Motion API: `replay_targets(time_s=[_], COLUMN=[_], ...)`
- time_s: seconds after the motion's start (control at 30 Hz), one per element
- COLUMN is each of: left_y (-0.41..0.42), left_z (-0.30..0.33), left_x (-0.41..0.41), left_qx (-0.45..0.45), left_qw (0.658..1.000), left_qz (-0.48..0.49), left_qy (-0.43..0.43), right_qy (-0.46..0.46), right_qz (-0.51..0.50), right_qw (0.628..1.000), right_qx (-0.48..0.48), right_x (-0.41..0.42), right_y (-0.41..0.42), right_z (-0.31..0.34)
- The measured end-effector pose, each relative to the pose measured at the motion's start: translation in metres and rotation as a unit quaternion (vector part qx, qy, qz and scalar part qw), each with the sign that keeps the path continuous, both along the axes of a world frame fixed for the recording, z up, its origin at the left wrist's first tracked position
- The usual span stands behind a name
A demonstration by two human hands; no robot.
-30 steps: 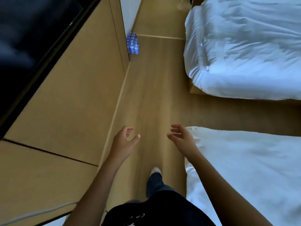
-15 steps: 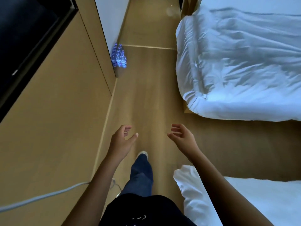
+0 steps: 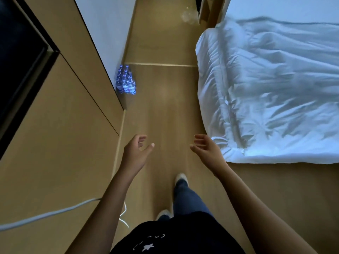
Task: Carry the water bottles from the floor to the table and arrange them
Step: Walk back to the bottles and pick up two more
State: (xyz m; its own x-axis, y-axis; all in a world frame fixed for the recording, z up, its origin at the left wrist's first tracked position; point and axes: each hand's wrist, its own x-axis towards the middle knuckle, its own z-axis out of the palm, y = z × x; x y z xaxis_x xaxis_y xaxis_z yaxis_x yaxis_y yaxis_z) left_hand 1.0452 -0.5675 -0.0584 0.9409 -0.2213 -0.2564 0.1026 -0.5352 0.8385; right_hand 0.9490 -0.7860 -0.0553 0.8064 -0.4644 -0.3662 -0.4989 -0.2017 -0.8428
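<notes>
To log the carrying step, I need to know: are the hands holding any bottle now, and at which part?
Nothing is held. The left hand and right hand are open and empty; the water bottles stand on the floor by the wall.

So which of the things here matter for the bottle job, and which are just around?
Part of the job:
water bottles, standing on the floor by the wall corner
left hand, empty
right hand, empty

Just around:
bed with white bedding
white cable
wood wall panel
</notes>
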Motion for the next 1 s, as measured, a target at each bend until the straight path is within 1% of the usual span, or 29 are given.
replay_targets(time_s=[0.23,0.37,0.5,0.73,0.87,1.0], left_y=[-0.080,-0.130,-0.166,-0.201,-0.218,-0.232], left_z=[-0.010,0.000,0.005,-0.005,-0.019,-0.021], left_x=[0.142,0.228,0.302,0.425,0.518,0.605], left_qx=[-0.001,-0.014,-0.021,-0.039,-0.060,-0.071], left_qw=[1.000,0.998,0.996,0.991,0.989,0.987], left_qz=[0.026,0.055,0.085,0.123,0.134,0.143], left_qy=[0.003,0.003,0.003,0.019,0.026,0.024], right_qy=[0.003,-0.006,-0.015,-0.001,0.004,0.003], right_qz=[0.050,0.085,0.116,0.170,0.194,0.206], right_qw=[0.999,0.996,0.993,0.985,0.980,0.977], right_qx=[-0.008,-0.028,-0.028,-0.039,-0.049,-0.057], right_x=[0.159,0.266,0.360,0.496,0.595,0.690], right_y=[-0.078,-0.130,-0.166,-0.200,-0.218,-0.227], right_z=[-0.016,-0.010,-0.002,-0.011,-0.016,-0.008])
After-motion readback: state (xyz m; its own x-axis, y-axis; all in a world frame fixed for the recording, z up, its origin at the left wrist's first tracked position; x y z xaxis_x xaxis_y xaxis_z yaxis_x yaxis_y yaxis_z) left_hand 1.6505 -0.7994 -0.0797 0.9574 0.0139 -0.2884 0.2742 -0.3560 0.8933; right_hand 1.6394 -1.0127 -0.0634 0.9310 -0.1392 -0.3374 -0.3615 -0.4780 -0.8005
